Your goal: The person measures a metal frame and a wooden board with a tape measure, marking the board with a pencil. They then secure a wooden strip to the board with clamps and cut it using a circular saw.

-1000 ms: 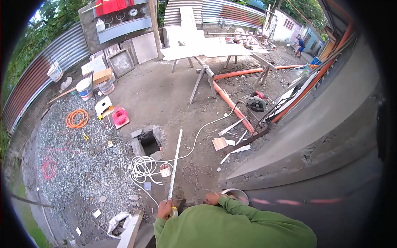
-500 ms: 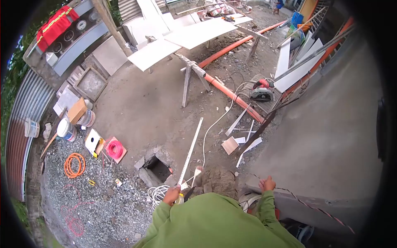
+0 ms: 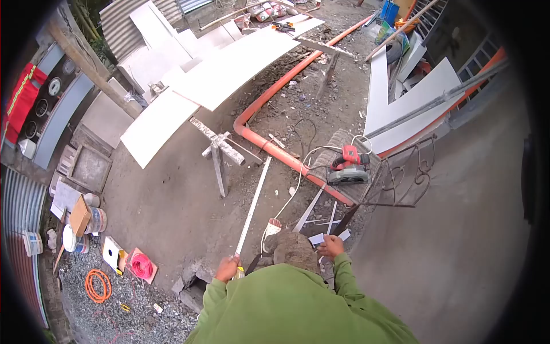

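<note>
My left hand [image 3: 227, 268] is closed around a tape measure [image 3: 239, 272], partly hidden by my fingers and green sleeve. Its white blade [image 3: 254, 205] extends forward over the dirt toward the orange pipe [image 3: 281, 156]. My right hand [image 3: 330, 246] has its fingers curled in front of my body, near white offcuts [image 3: 316, 238]; whatever it may hold is too small to make out. Between my hands is a rough grey-brown block [image 3: 296, 250], with a white power strip [image 3: 273, 227] just beyond it.
A red circular saw [image 3: 349, 166] sits beside the pipe. White panels [image 3: 240, 66] lie across a wooden trestle [image 3: 218, 155] ahead. An open pit [image 3: 197, 289] is at lower left, near gravel, an orange hose [image 3: 98, 286] and buckets [image 3: 74, 239]. A concrete wall [image 3: 441, 212] stands right.
The view has shifted forward and right, bringing the saw and trestle closer. My right hand has moved left and forward, away from the twisted dark wire. The tape blade stays extended.
</note>
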